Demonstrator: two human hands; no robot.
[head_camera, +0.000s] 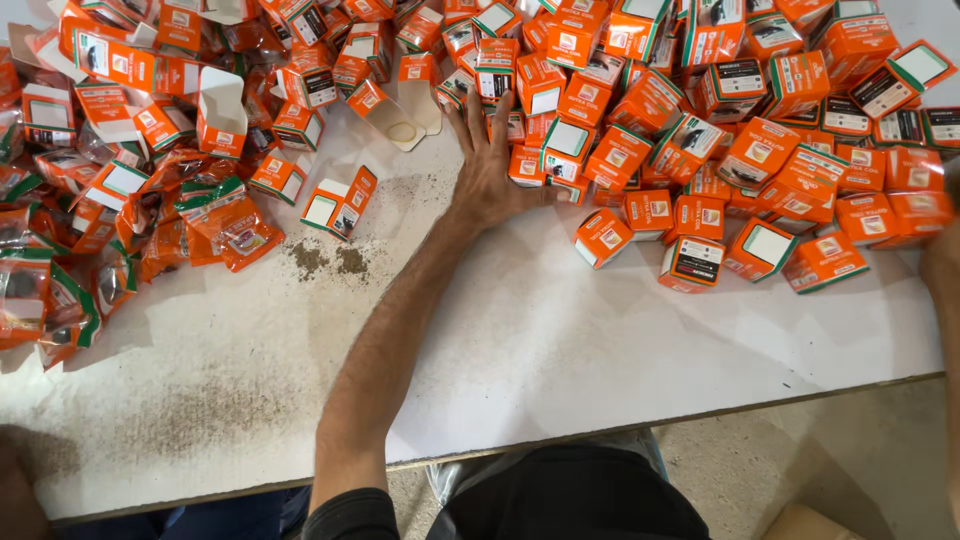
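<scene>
Left hand (490, 170) (fingers spread) presses against the orange boxes (640, 150).

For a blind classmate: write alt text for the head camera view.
A left hand lies flat, fingers spread, against a heap of small orange boxes on a white table. Orange pouches pile at left, with dark powder spilled nearby.

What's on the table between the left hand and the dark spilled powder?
In the head view, mostly bare white table separates the left hand from the dark powder. One small orange box lies just above that stretch.
</scene>
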